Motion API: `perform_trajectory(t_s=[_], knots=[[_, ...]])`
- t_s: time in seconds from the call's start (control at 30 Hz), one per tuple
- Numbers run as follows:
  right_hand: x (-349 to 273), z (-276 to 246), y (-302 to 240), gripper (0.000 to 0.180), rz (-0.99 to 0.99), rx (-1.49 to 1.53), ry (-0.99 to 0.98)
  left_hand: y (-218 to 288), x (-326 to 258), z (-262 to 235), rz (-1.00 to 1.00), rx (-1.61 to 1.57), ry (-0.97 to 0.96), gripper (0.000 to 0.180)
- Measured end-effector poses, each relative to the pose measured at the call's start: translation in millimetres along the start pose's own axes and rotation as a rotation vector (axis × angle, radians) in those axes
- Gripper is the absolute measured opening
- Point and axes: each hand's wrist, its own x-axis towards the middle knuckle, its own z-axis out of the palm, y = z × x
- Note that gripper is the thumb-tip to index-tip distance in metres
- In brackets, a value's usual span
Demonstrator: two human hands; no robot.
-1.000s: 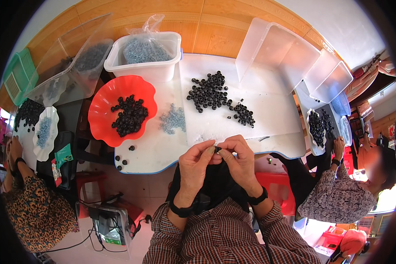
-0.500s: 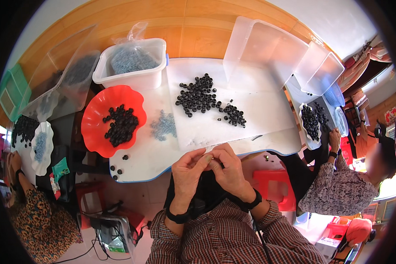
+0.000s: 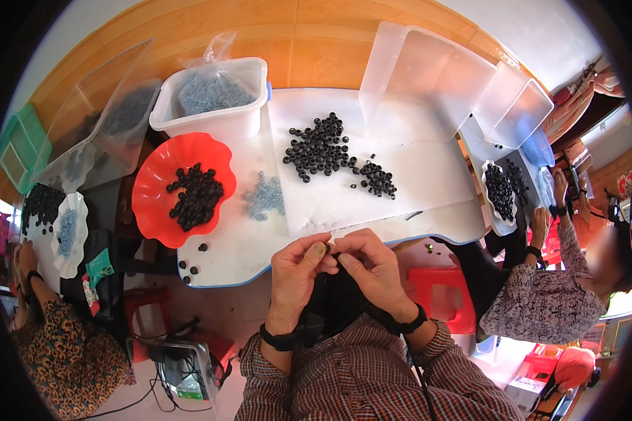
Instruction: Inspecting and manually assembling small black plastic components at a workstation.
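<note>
Close together at the table's near edge, my left hand (image 3: 293, 275) and my right hand (image 3: 371, 270) both have thumb and fingers pinched. Between the fingertips a small dark piece (image 3: 336, 257) shows in part, at the right thumb; its exact shape is hidden. What the left fingers grip is too small to name. Beyond my hands, loose black ring-like pieces (image 3: 317, 147) lie heaped on a white sheet (image 3: 428, 179), with a smaller heap (image 3: 376, 180) beside them. To the left, small pale blue clear pieces (image 3: 265, 197) are scattered on the white table (image 3: 221, 263).
A red scalloped bowl (image 3: 147, 184) holds black assembled-looking pieces, with several more (image 3: 193, 270) beside it. Behind stands a white tub (image 3: 232, 125) with a bag of blue pieces (image 3: 214, 95). Translucent bins (image 3: 428, 77) line the back right. People sit at left and right.
My fingertips have shifted slightly apart, and the small dark piece now shows between them. The view has moved a little. At the right, a co-worker's arm has reached forward.
</note>
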Motion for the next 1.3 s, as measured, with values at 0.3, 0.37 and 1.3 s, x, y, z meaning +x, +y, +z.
perform_trajectory(t_s=[0.3, 0.37, 1.3], knots=[[0, -4, 3, 0.021, 0.115, 0.185, 0.062, 4, 2, -5, 0.032, -0.219, -0.077, 0.023], [0, -3, 4, 0.020, 0.108, 0.168, 0.048, 5, 2, -7, 0.038, -0.244, -0.076, 0.023], [18, 12, -18, 0.015, 0.090, 0.120, -0.039, 37, -10, 14, 0.406, 0.486, -0.019, 0.035]])
